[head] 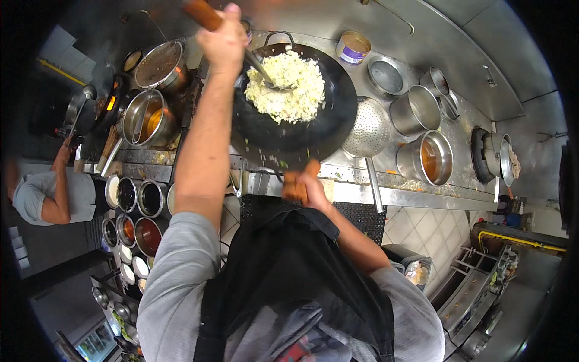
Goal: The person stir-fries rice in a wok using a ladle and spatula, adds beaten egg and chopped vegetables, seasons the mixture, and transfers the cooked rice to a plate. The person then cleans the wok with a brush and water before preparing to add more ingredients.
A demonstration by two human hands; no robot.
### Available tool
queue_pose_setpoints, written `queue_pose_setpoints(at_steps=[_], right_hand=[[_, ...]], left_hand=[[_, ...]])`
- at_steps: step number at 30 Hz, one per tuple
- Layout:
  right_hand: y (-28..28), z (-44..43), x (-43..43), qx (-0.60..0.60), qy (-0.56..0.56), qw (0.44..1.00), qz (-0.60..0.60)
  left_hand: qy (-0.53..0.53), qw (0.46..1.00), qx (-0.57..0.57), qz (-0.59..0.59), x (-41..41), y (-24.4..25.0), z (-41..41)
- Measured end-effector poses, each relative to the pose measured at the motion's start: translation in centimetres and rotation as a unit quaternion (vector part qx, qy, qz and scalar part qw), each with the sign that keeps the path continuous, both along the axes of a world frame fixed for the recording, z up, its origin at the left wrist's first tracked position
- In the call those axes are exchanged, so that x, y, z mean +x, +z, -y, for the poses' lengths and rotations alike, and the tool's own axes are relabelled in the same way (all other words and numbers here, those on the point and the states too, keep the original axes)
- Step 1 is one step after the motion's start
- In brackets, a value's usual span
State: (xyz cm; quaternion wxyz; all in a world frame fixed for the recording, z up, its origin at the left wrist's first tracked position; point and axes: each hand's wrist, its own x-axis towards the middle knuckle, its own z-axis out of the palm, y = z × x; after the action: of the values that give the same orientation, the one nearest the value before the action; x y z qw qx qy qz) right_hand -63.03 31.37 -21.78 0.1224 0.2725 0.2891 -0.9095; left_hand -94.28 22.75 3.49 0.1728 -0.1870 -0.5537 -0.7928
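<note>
My left hand (225, 43) grips the wooden handle of a wok ladle (258, 63), raised at the wok's far left. The ladle's bowl rests in a heap of pale yellow fried rice (294, 102) with green flecks. That heap lies toward the far side of a large black wok (280, 140). Loose grains and green bits show along the wok's near wall, slightly blurred. At the near rim, my right hand (314, 190) is closed around the wok's brown handle (294, 186). A metal loop handle (278, 34) stands on the far rim.
Right of the wok lie a perforated strainer (368, 122), an open can (353, 47) and steel pots, one with amber liquid (432, 158). Leftward stand a pot of oil (147, 117), a dark-crusted pot (158, 65) and several sauce containers (149, 235). A co-worker (59, 194) holds another ladle at far left.
</note>
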Motion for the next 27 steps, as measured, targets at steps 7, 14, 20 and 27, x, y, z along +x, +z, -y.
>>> queue_pose_setpoints(at_steps=[7,14,20,27], right_hand=[[5.2,-1.0,-7.4,0.041,-0.074,0.994,0.074],[-0.5,0.3,2.7,0.026,-0.057,0.998,0.004],[6.0,-0.2,-6.0,0.064,-0.039,0.996,0.048],[1.7,-1.0,4.0,-0.009,-0.071,0.997,-0.005]], left_hand=[[-0.021,0.999,-0.031,0.013,7.9,-2.6,-1.3],[-0.114,0.992,0.040,0.022,3.8,3.2,2.4],[0.021,0.999,-0.046,-0.014,6.1,-4.6,-1.5],[-0.053,0.995,0.079,-0.002,7.4,2.5,3.9]])
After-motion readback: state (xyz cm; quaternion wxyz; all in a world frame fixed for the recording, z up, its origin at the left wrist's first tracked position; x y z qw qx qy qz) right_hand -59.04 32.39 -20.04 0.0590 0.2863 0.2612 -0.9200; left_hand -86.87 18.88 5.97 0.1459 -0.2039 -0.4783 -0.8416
